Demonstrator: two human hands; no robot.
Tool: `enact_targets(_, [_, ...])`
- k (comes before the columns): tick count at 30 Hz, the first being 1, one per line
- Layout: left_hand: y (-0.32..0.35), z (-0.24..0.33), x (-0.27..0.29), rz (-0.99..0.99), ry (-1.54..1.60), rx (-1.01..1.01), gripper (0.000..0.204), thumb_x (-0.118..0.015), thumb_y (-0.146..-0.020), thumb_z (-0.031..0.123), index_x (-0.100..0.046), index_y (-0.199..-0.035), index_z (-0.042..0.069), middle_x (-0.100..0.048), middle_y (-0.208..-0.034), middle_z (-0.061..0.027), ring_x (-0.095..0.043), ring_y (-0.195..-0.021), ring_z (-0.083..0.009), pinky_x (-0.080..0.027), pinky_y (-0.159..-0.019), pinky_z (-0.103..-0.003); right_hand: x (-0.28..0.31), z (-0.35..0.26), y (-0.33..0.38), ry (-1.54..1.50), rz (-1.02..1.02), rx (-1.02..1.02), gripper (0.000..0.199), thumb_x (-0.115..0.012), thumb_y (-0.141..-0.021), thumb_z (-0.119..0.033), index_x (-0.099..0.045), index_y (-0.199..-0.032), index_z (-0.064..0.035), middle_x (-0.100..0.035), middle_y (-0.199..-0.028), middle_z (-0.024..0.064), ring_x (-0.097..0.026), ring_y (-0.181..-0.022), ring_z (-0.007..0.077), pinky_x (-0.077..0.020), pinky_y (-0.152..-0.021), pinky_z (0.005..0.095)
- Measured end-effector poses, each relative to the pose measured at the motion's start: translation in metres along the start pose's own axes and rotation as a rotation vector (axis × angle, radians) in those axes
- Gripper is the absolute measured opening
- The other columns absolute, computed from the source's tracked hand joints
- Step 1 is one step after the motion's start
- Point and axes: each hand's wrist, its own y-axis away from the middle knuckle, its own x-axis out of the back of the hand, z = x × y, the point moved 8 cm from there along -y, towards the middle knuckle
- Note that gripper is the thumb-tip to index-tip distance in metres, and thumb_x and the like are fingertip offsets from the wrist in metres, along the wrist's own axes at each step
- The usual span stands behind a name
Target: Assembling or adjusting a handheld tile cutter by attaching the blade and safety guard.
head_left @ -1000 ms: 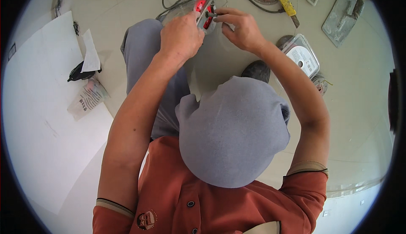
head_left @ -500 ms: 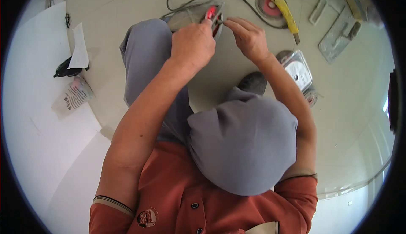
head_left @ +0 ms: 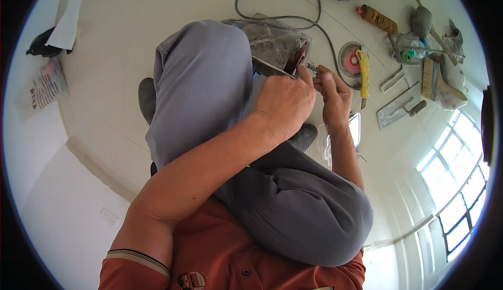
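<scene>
My left hand is closed at the near edge of a dusty handheld cutting machine with a flat grey base plate and a red part inside. It seems to grip that edge; my palm hides much of it. Just right of it, my right hand pinches a small metal piece against the machine's right end. Whether that piece is loose or fixed to the machine I cannot tell. A dark power cord loops behind the machine and runs toward the right.
Right of my hands lie a red-centred cutting disc, a yellow utility knife and a notched-looking trowel. Farther right are a brush, a mallet and a bottle. A clear case sits beside my right forearm.
The view has shifted, so more tools and a window show at the right. My raised left knee now covers part of the machine. Both hands stay at its right end.
</scene>
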Motion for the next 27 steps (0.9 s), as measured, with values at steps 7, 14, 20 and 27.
enact_targets(7, [0.003, 0.002, 0.005, 0.0, 0.118, 0.001, 0.058, -0.061, -0.084, 0.015, -0.053, -0.135, -0.012, -0.07, -0.064, -0.0076, -0.071, -0.06, -0.022, -0.056, -0.055, -0.035, 0.013, 0.02, -0.007, -0.335, -0.036, -0.272, 0.037, -0.06, -0.101, -0.013, -0.056, -0.132, 0.0079, -0.071, -0.099, 0.0139, -0.071, -0.086, 0.0224, -0.0597, -0.079, 0.0312])
enact_targets(14, [0.004, 0.005, 0.001, 0.022, 0.126, -0.065, 0.057, -0.062, -0.082, 0.017, -0.057, -0.131, -0.013, -0.068, -0.06, -0.006, -0.069, -0.055, -0.0198, -0.055, -0.053, -0.033, 0.001, 0.011, -0.01, -0.314, -0.18, -0.461, 0.038, -0.062, -0.096, -0.001, -0.055, -0.134, 0.005, -0.072, -0.102, 0.0152, -0.073, -0.093, 0.0237, -0.0599, -0.083, 0.0332])
enact_targets(20, [0.005, 0.006, -0.003, 0.03, 0.098, -0.066, 0.057, -0.062, -0.083, 0.017, -0.057, -0.131, -0.012, -0.068, -0.06, -0.0053, -0.07, -0.055, -0.0191, -0.055, -0.053, -0.034, -0.008, -0.031, 0.002, 0.679, -0.129, 0.343, 0.045, -0.065, -0.091, 0.006, -0.052, -0.133, 0.0054, -0.073, -0.107, 0.0157, -0.071, -0.095, 0.0185, -0.0566, -0.088, 0.0308])
enact_targets(27, [0.005, 0.006, -0.001, -0.016, 0.092, -0.084, 0.056, -0.061, -0.084, 0.016, -0.056, -0.133, -0.012, -0.068, -0.061, -0.0056, -0.07, -0.056, -0.0199, -0.056, -0.054, -0.034, 0.006, -0.007, 0.001, 0.401, -0.098, 0.014, 0.024, -0.07, -0.089, 0.003, -0.07, -0.113, 0.0012, -0.074, -0.105, 0.0134, -0.07, -0.094, 0.0189, -0.054, -0.087, 0.0305])
